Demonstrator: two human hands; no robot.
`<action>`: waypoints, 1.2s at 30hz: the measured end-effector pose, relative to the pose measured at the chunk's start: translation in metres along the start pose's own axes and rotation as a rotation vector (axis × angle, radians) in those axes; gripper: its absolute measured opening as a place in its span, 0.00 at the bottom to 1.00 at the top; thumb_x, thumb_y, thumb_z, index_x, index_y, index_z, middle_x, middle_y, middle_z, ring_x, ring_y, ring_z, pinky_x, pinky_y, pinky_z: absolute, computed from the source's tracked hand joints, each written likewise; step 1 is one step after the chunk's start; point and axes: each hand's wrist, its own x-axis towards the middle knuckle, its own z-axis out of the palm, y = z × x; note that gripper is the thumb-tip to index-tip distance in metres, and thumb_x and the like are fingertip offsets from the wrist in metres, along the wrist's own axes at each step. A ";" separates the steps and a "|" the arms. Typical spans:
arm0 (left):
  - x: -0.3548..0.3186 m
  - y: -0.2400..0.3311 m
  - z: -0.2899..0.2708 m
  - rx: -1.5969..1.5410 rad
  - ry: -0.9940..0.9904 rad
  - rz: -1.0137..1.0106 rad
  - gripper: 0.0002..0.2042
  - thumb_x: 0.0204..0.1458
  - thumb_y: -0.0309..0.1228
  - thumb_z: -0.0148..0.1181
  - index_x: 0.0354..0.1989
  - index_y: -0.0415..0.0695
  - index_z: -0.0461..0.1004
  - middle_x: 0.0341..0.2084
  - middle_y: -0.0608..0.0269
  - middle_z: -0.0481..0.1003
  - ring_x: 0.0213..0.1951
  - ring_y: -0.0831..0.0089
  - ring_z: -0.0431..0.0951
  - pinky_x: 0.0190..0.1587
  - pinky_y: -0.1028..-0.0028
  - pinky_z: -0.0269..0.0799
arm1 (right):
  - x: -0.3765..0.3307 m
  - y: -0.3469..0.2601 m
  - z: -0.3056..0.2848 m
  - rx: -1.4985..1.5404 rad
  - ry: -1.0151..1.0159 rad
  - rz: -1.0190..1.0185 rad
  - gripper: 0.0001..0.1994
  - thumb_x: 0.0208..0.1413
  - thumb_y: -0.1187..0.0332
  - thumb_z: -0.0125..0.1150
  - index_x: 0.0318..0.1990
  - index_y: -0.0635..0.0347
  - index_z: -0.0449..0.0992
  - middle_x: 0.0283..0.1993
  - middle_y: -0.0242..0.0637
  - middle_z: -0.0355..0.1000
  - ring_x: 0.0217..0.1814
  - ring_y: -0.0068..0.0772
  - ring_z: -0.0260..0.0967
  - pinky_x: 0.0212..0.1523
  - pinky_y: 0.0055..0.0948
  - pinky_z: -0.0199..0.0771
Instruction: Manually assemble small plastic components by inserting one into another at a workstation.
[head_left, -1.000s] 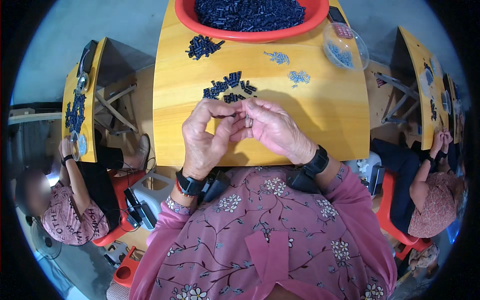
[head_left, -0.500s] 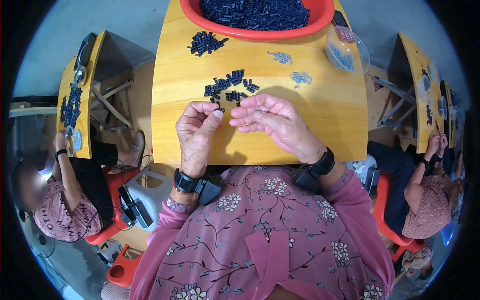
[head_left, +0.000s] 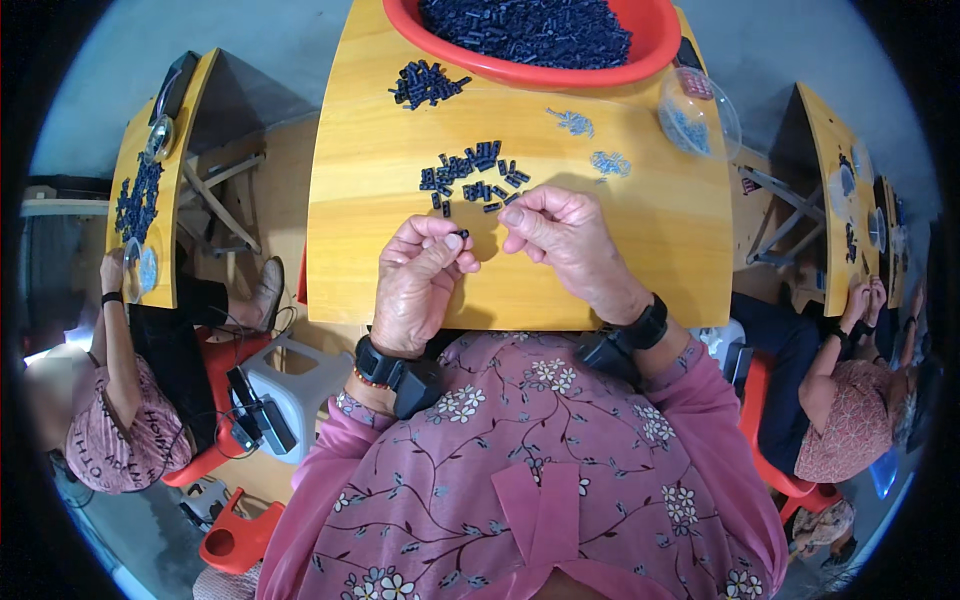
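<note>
My left hand pinches a small black plastic piece between thumb and forefinger, above the near part of the table. To its right, my right hand is closed in a pinch, thumb against fingertips; whatever it may hold is too small or hidden. The two hands are apart. Just beyond them lies a loose group of black plastic pieces, some close to my right fingertips. Farther right rest two little heaps of tiny silvery parts, a nearer heap and a farther heap.
A red basin full of black pieces stands at the far edge of the wooden table. Another black pile lies before it. A clear bowl with silvery parts sits far right. People work at tables on both sides.
My left hand has moved right and slightly nearer to me, the black piece now showing at its fingertips. My right hand's spread fingers have closed into a pinch.
</note>
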 end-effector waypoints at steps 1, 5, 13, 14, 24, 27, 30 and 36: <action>-0.001 0.000 -0.002 -0.009 -0.003 -0.002 0.03 0.59 0.23 0.55 0.40 0.41 0.73 0.32 0.59 0.77 0.33 0.71 0.77 0.41 0.70 0.76 | 0.000 0.003 0.000 -0.044 0.016 0.014 0.08 0.61 0.66 0.60 0.40 0.62 0.78 0.31 0.32 0.77 0.26 0.12 0.66 0.26 0.14 0.65; 0.000 0.002 -0.004 -0.013 0.032 -0.013 0.03 0.59 0.23 0.55 0.39 0.42 0.73 0.33 0.59 0.77 0.33 0.71 0.77 0.42 0.70 0.76 | -0.001 0.001 0.006 -0.041 0.023 0.054 0.10 0.61 0.67 0.59 0.44 0.63 0.79 0.32 0.31 0.77 0.28 0.13 0.67 0.28 0.14 0.67; 0.001 0.003 -0.006 -0.053 -0.015 -0.021 0.03 0.58 0.22 0.55 0.39 0.41 0.73 0.33 0.59 0.78 0.34 0.71 0.78 0.41 0.70 0.77 | 0.005 -0.005 0.012 0.156 -0.079 0.071 0.11 0.61 0.75 0.55 0.50 0.67 0.73 0.41 0.42 0.77 0.34 0.22 0.73 0.38 0.22 0.77; 0.001 0.004 -0.006 -0.054 -0.014 -0.019 0.03 0.58 0.22 0.55 0.39 0.41 0.73 0.33 0.59 0.78 0.34 0.71 0.78 0.41 0.70 0.77 | 0.005 -0.005 0.012 0.155 -0.081 0.073 0.11 0.61 0.75 0.55 0.50 0.67 0.73 0.41 0.42 0.77 0.34 0.22 0.73 0.38 0.22 0.77; 0.001 0.008 -0.002 -0.071 -0.035 -0.011 0.03 0.58 0.21 0.55 0.39 0.40 0.72 0.33 0.57 0.78 0.34 0.70 0.78 0.41 0.71 0.77 | 0.010 0.004 0.016 0.082 -0.079 -0.144 0.05 0.57 0.76 0.60 0.40 0.65 0.76 0.38 0.38 0.77 0.35 0.22 0.74 0.36 0.22 0.77; 0.002 0.007 -0.003 -0.082 -0.060 -0.006 0.03 0.58 0.20 0.55 0.38 0.39 0.72 0.33 0.57 0.78 0.35 0.70 0.78 0.42 0.72 0.77 | 0.012 0.005 0.017 0.049 -0.043 -0.164 0.05 0.56 0.76 0.62 0.39 0.65 0.77 0.36 0.34 0.77 0.34 0.20 0.73 0.35 0.20 0.76; 0.003 0.007 0.002 -0.099 -0.055 -0.001 0.03 0.58 0.19 0.55 0.38 0.39 0.72 0.32 0.57 0.77 0.34 0.70 0.78 0.41 0.73 0.77 | 0.015 0.004 0.020 0.031 -0.053 -0.178 0.05 0.56 0.76 0.63 0.39 0.66 0.77 0.34 0.32 0.76 0.33 0.18 0.73 0.34 0.19 0.76; 0.004 0.006 0.005 -0.085 -0.048 0.000 0.03 0.57 0.17 0.55 0.38 0.38 0.72 0.31 0.56 0.77 0.33 0.69 0.79 0.40 0.74 0.77 | 0.016 0.005 0.023 -0.004 -0.077 -0.216 0.05 0.56 0.76 0.63 0.39 0.67 0.77 0.32 0.32 0.76 0.31 0.18 0.72 0.34 0.18 0.75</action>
